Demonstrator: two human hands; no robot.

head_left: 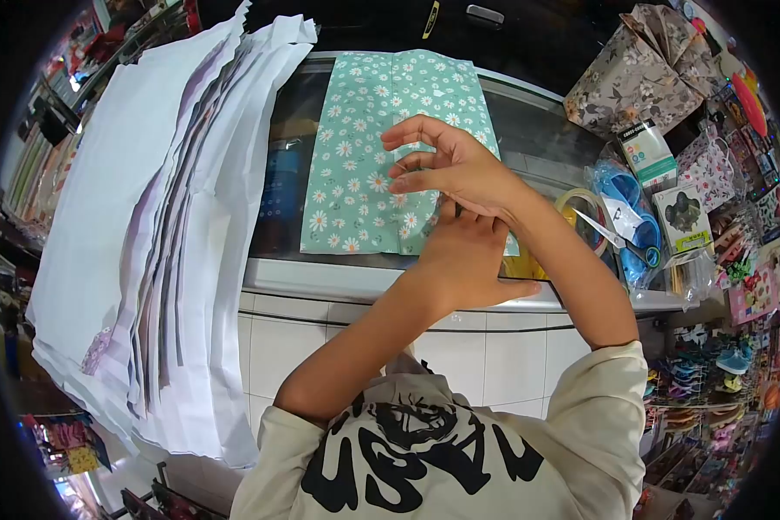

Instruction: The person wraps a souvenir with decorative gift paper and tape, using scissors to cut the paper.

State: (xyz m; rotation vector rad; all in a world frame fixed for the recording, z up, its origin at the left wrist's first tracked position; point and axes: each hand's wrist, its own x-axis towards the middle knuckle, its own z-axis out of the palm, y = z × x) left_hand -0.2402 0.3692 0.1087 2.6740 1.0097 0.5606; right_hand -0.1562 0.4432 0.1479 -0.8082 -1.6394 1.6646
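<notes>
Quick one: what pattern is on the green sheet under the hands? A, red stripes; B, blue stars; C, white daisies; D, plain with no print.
C: the green sheet lying flat on the counter is covered in small white daisies with yellow centres, and both the left hand and the right hand are at its lower right part.

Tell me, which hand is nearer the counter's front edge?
Left. The left hand lies by the counter's front edge; the right hand is farther back, over the green daisy paper.
</notes>
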